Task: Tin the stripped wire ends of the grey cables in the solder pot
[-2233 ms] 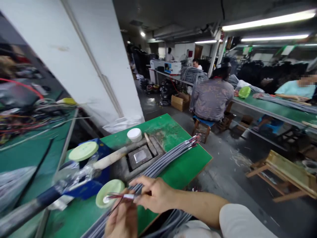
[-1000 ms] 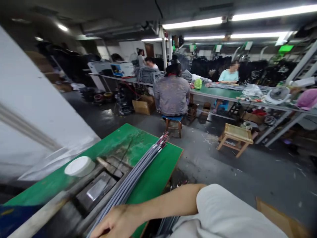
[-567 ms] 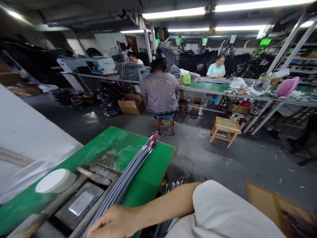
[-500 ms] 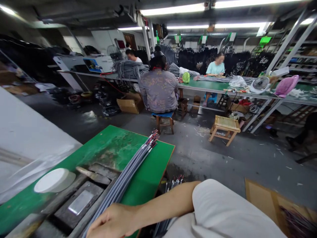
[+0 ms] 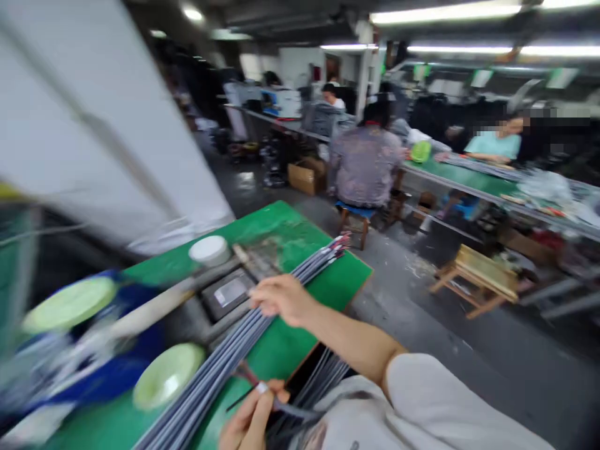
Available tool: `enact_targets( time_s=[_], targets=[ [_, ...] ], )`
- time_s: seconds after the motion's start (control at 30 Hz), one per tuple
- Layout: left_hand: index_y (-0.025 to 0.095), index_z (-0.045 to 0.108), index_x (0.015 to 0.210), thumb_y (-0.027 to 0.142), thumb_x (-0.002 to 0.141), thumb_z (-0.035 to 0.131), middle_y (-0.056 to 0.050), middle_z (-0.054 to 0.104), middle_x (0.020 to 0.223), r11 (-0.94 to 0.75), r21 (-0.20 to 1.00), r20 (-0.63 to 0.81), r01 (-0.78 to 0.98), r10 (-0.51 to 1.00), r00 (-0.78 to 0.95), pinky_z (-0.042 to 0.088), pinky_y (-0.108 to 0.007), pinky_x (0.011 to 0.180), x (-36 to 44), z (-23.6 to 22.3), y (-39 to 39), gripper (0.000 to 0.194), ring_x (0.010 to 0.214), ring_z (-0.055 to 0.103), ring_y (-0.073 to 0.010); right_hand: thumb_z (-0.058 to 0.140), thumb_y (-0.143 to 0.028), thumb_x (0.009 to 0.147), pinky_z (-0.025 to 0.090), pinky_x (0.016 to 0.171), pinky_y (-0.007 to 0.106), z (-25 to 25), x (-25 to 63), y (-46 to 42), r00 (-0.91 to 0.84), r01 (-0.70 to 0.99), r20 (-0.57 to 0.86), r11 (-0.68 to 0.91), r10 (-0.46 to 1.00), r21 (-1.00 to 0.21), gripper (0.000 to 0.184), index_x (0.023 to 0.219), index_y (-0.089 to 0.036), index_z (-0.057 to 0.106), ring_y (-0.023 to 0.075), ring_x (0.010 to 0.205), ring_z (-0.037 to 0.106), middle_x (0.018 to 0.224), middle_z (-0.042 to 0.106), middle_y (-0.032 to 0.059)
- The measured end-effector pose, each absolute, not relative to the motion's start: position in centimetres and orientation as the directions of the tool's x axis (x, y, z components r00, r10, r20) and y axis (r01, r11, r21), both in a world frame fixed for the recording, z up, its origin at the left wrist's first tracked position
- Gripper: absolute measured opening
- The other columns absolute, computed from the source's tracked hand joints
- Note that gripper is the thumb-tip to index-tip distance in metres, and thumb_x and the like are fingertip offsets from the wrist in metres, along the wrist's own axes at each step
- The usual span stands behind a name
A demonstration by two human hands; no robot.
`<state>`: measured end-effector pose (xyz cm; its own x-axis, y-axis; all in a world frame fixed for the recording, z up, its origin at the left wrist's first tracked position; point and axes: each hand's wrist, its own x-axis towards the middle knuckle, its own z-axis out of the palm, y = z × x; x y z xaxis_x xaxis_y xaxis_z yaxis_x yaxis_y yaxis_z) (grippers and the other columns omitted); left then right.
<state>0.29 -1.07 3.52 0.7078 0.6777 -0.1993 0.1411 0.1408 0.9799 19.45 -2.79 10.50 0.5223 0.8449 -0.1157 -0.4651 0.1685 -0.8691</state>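
A worker's right hand [image 5: 281,299] lay across a bundle of grey cables [image 5: 220,369], fingers curled and pressing down, apparently to keep the long strands from sliding on a green worktop [image 5: 281,219]. The left hand [image 5: 250,419] pinched a single wire [image 5: 262,388] between thumb and forefinger near the worktop's near edge, its silver-banded end raised close to the camera. The cables, too many and too blurred to count exactly, lay side by side, their red-tipped ends gathered toward the far corner, an arrangement that seemed to keep the ends together. More grey cables [image 5: 323,375] hung below the near edge. Beside the bundle were one metal plate [image 5: 229,292] set in a recess, one white round tub [image 5: 209,250] and one wooden-handled tool [image 5: 150,309]. Two pale green dishes [image 5: 167,375] sat within reach on the left, near a blurred blue object [image 5: 117,356]. Beyond, three other workers were visible: one on a stool in a patterned shirt [image 5: 365,165], one in a pale teal shirt [image 5: 492,145] and one farther back [image 5: 330,95].
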Motion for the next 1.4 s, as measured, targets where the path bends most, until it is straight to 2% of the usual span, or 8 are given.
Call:
enact_targets(
  time_s=[0.1,0.17,0.37,0.63,0.87,1.0,1.2,1.4],
  targets=[
    [0.013,0.071,0.073,0.056,0.07,0.068,-0.005,0.067,0.061,0.206,0.978,-0.162,0.024,0.687,0.709,0.047,-0.026,0.062,0.7,4.7,-1.6,0.044,0.062,0.06,-0.0174,0.069,-0.034,0.075,0.031,0.046,0.019,11.4,20.6,-4.0,0.278,-0.129,0.02,0.058,0.96,-0.99,0.024,0.065,-0.012,0.069,0.006,0.046,0.043,0.048,0.053,-0.0036],
    [0.013,0.071,0.078,0.053,0.078,0.063,-0.006,0.068,0.064,0.253,0.967,-0.144,-0.032,0.649,0.747,0.045,-0.025,0.063,1.1,5.6,-1.2,0.041,0.061,0.058,-0.0157,0.07,-0.032,0.075,0.037,0.051,0.02,11.1,21.0,-3.9,0.121,-0.041,-0.032,-0.027,0.992,-0.999,0.021,0.072,-0.012,0.072,0.0075,0.051,0.048,0.054,0.058,-0.0014],
    [0.012,0.071,0.081,0.046,0.084,0.059,-0.006,0.068,0.065,0.305,0.939,-0.084,-0.159,0.652,0.754,0.042,-0.024,0.063,0.9,6.7,-0.6,0.036,0.059,0.055,-0.0133,0.073,-0.03,0.071,0.047,0.066,0.026,10.1,18.7,-2.1,-0.127,-0.033,-0.132,-0.137,0.983,-0.99,0.019,0.083,-0.016,0.075,0.0132,0.068,0.06,0.075,0.068,0.003],
    [0.011,0.071,0.081,0.047,0.084,0.059,-0.006,0.068,0.064,0.332,0.92,-0.051,-0.21,0.631,0.774,0.039,-0.024,0.062,0.1,7.1,-0.5,0.038,0.057,0.052,-0.0122,0.073,-0.04,0.067,0.045,0.058,0.023,10.7,17.3,0.1,-0.225,-0.081,-0.135,-0.157,0.965,-0.984,0.027,0.078,-0.015,0.075,0.01,0.058,0.055,0.066,0.064,0.0016],
    [0.01,0.072,0.078,0.048,0.081,0.063,-0.006,0.065,0.06,0.405,0.872,-0.026,-0.274,0.598,0.801,0.037,-0.024,0.061,-0.2,6.5,-0.7,0.039,0.056,0.051,-0.012,0.075,-0.049,0.062,0.04,0.05,0.025,9.4,15.9,0.7,-0.239,-0.144,-0.097,-0.134,0.966,-0.981,0.036,0.054,-0.015,0.066,0.0103,0.051,0.05,0.055,0.057,0.0013],
    [0.01,0.071,0.074,0.051,0.075,0.069,-0.005,0.063,0.057,0.505,0.776,-0.049,-0.379,0.647,0.761,0.037,-0.024,0.058,-0.3,5.8,-0.8,0.041,0.054,0.05,-0.0117,0.076,-0.044,0.065,0.045,0.058,0.028,8.5,14.9,0.7,-0.104,-0.223,-0.031,-0.054,0.994,-0.973,0.038,0.045,-0.017,0.058,0.0131,0.056,0.055,0.052,0.055,0.0007],
    [0.011,0.07,0.074,0.045,0.072,0.074,-0.003,0.062,0.056,0.585,0.639,-0.099,-0.499,0.706,0.701,0.037,-0.022,0.057,-0.2,5.4,-0.4,0.035,0.053,0.052,-0.0104,0.072,-0.032,0.069,0.047,0.063,0.029,8.0,14.8,0.5,0.022,-0.196,-0.009,-0.005,1.0,-0.981,0.022,0.054,-0.018,0.066,0.0151,0.063,0.058,0.059,0.061,0.0021],
    [0.01,0.069,0.072,0.05,0.068,0.075,-0.004,0.061,0.056,0.558,0.699,-0.152,-0.447,0.727,0.67,0.037,-0.024,0.058,0.2,5.6,-0.1,0.041,0.053,0.051,-0.0115,0.067,-0.029,0.074,0.044,0.058,0.027,8.1,15.9,0.2,0.13,-0.066,0.023,0.032,0.991,-0.997,0.014,0.074,-0.017,0.074,0.0115,0.057,0.055,0.061,0.063,0.001]
  ],
)
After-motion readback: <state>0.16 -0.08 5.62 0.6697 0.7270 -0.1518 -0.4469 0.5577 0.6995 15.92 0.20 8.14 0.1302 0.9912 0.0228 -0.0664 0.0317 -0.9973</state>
